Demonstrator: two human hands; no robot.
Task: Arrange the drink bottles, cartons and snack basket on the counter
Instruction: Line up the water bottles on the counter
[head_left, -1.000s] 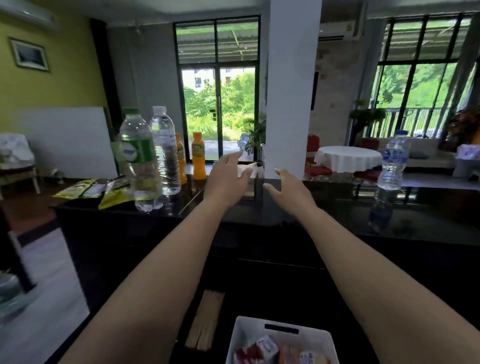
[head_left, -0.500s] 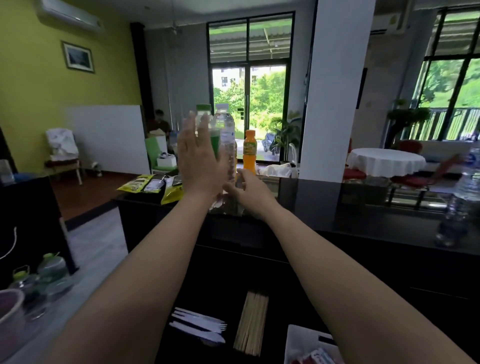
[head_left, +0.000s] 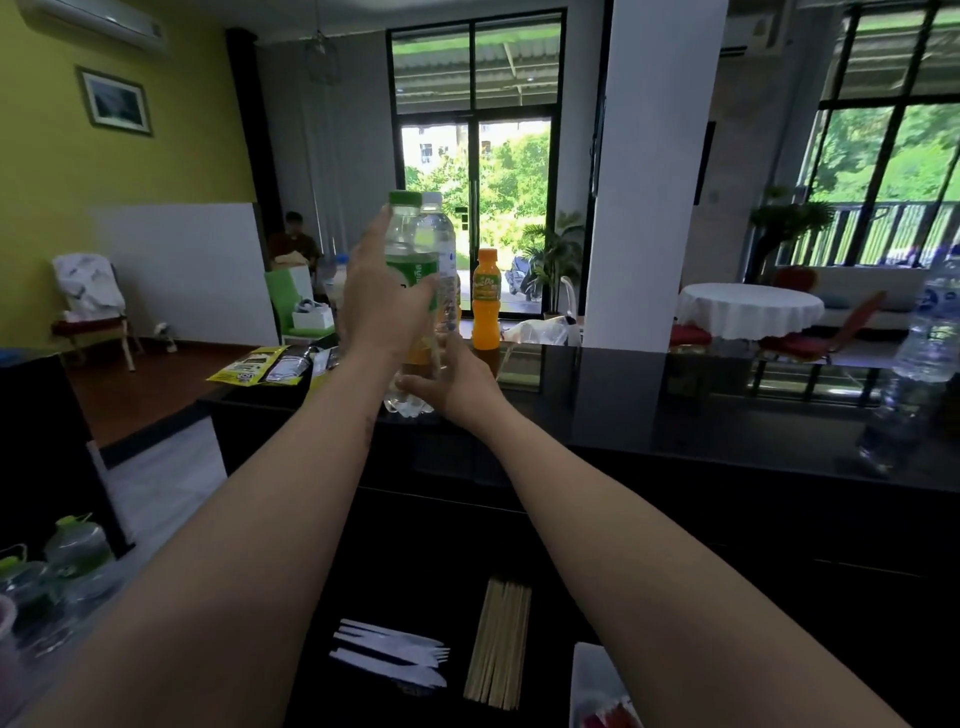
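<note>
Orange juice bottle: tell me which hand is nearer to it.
Right. The right hand sits low, just left of the orange juice bottle, near its base; the left hand grips the green-capped bottle farther left.

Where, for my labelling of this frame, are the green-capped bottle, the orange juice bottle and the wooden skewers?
green-capped bottle (head_left: 406, 236): head view, clear shoulder.
orange juice bottle (head_left: 486, 287): head view, label.
wooden skewers (head_left: 498, 644): head view, middle of bundle.

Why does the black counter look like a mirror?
Head view: bright window daylight bounces off the glossy counter, so it mirrors the orange bottle and the right-edge water bottle; the wide lens also curves the picture's edges.
</note>
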